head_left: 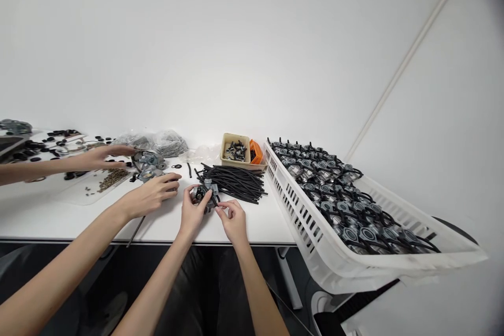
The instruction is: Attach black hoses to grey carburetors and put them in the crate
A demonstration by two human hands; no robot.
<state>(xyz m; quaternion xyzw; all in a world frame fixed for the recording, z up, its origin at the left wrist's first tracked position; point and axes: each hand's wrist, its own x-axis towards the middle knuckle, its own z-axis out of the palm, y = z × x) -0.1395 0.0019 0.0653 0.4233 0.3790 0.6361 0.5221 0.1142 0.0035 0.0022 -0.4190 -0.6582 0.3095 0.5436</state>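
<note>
A small grey metal carburetor [208, 187] is held just above the white table, near its front edge. My left hand [192, 214] wraps round its left side, the thumb lying across the front. From the carburetor's right side a short black hose [216, 198] runs down. My right hand [235, 220] pinches at the lower end of this hose; the fingertips partly hide it. Just behind the carburetor lies a pile of loose black hoses [240, 182].
At left, a co-worker's hands [151, 195] are at other carburetors [148, 164]. A white crate [283, 189] full of carburetors stands at right. Behind the hoses are a beige bin [223, 155] of metal parts and an orange basket [256, 151]. Bagged parts [169, 143] lie along the wall.
</note>
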